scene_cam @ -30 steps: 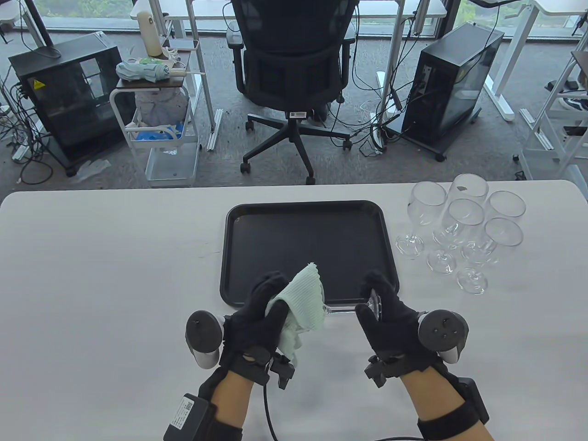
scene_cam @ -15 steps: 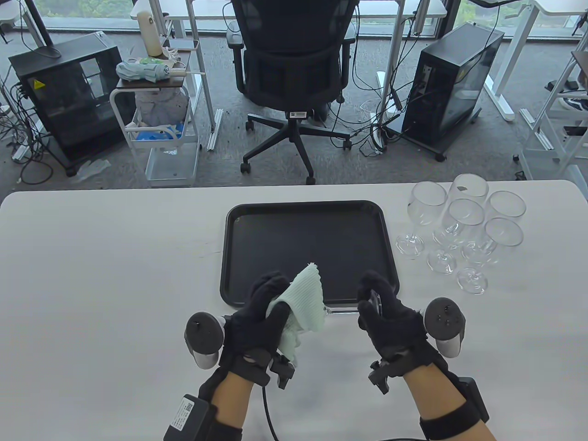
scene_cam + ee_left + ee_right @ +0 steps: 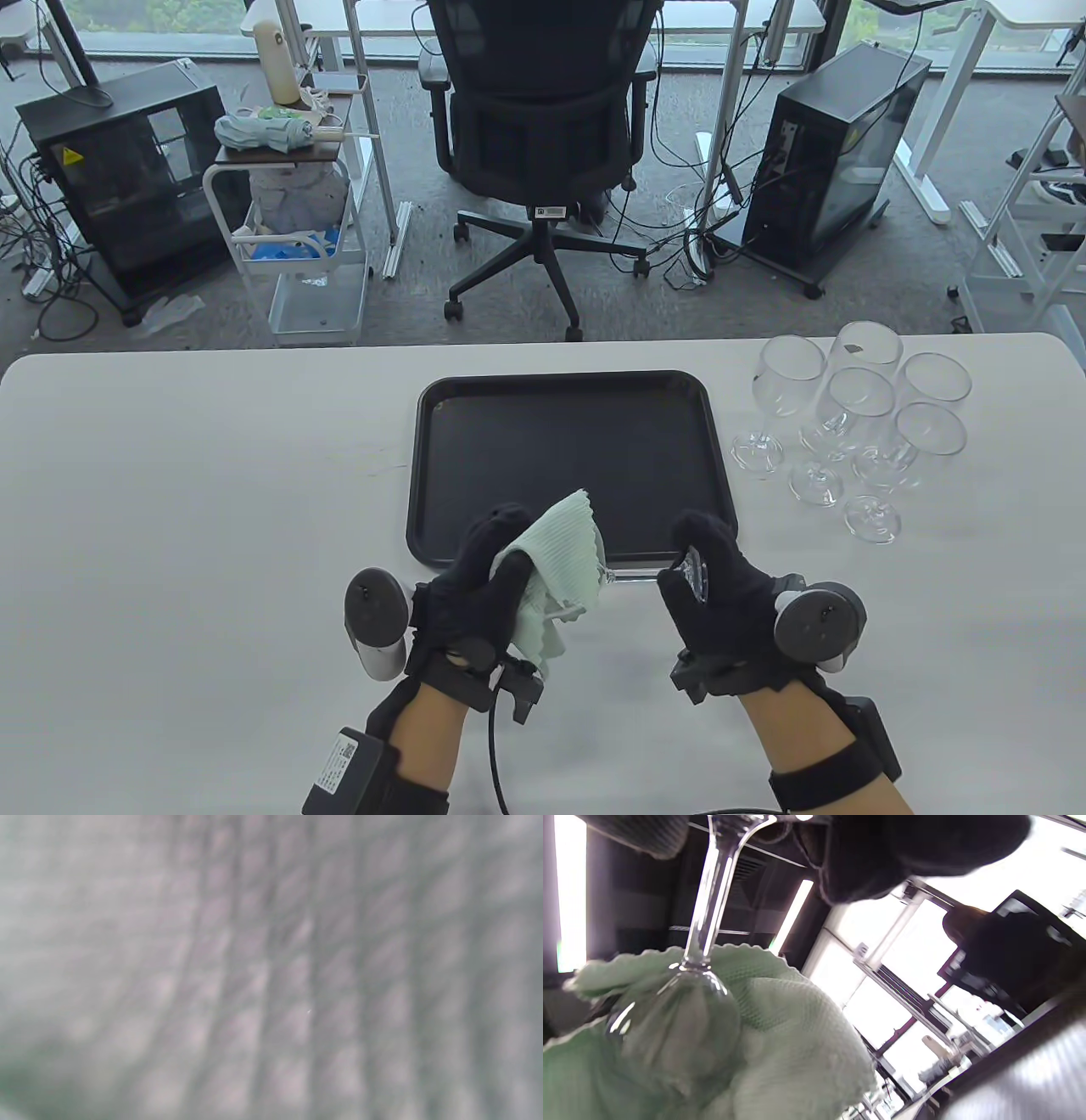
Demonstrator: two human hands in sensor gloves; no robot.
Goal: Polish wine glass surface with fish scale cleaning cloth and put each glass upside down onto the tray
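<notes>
The right hand (image 3: 721,586) has rolled slightly, gripping the wine glass (image 3: 632,575) foot; the left hand (image 3: 479,586) still grips the cloth (image 3: 560,564) around its bowl.

No words or numbers could be read. A yellow triangular warning sticker (image 3: 67,156) sat on the black cabinet (image 3: 110,187) on the floor at left. Small white labels on the office chair (image 3: 548,210) and on the left forearm box (image 3: 338,757) were too small to read.
</notes>
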